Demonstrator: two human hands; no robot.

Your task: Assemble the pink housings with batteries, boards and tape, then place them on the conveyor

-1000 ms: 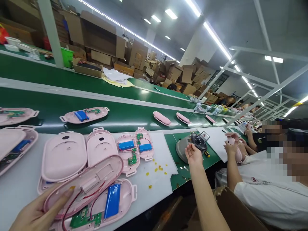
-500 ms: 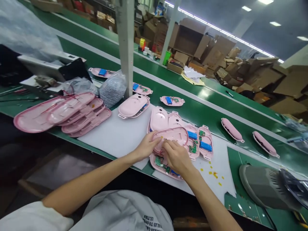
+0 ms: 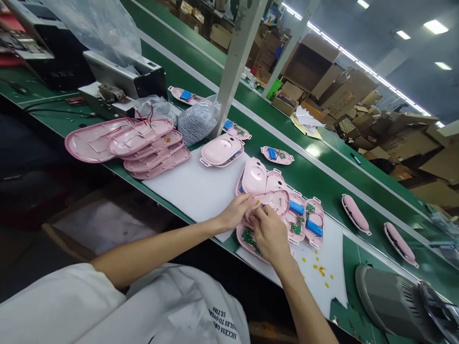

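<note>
My left hand (image 3: 236, 211) grips the left end of a pink plastic shell cover (image 3: 276, 199), tilted with its hollow inside showing. The fingers of my right hand (image 3: 270, 234) are pinched together against the inside of this cover; what they hold, if anything, is hidden. Below both hands lies a pink shell half with a green circuit board (image 3: 250, 239), partly covered by my right hand. To the right are more open shell halves with blue batteries (image 3: 313, 228) and green boards. Behind the cover stand several pink shells (image 3: 254, 176).
A stack of pink covers (image 3: 154, 165) sits left, beside a bubble-wrap bag (image 3: 199, 122). Yellow tape pieces (image 3: 322, 271) dot the white foam sheet (image 3: 181, 193). A grey machine (image 3: 387, 301) stands right. A metal post (image 3: 238, 62) rises behind. Pink shells (image 3: 355, 214) lie on the green belt.
The camera view has turned and tilted, shifting the bench in the picture. Both hands stay at the same pink cover; my right hand's fingers have moved slightly along its inside.
</note>
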